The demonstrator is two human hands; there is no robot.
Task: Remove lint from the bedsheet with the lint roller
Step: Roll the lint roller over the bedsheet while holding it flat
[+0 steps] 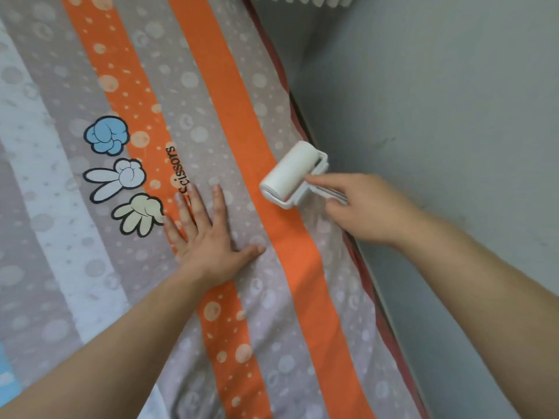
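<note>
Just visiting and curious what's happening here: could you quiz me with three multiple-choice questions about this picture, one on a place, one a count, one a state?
1. Where is the white plastic lint roller?
A. on the striped grey-and-orange bedsheet, near the grey wall
B. on a pillow
C. on the floor

2. How many cartoon hand drawings are printed there?
A. two
B. three
C. five

3. What is the left hand doing?
A. holding the roller
B. lying flat on the sheet
C. making a fist

Answers:
1 A, it sits by the sheet's wall-side edge.
2 B, one blue, one white, one cream.
3 B, fingers spread on fabric while the right hand grips the roller.
</note>
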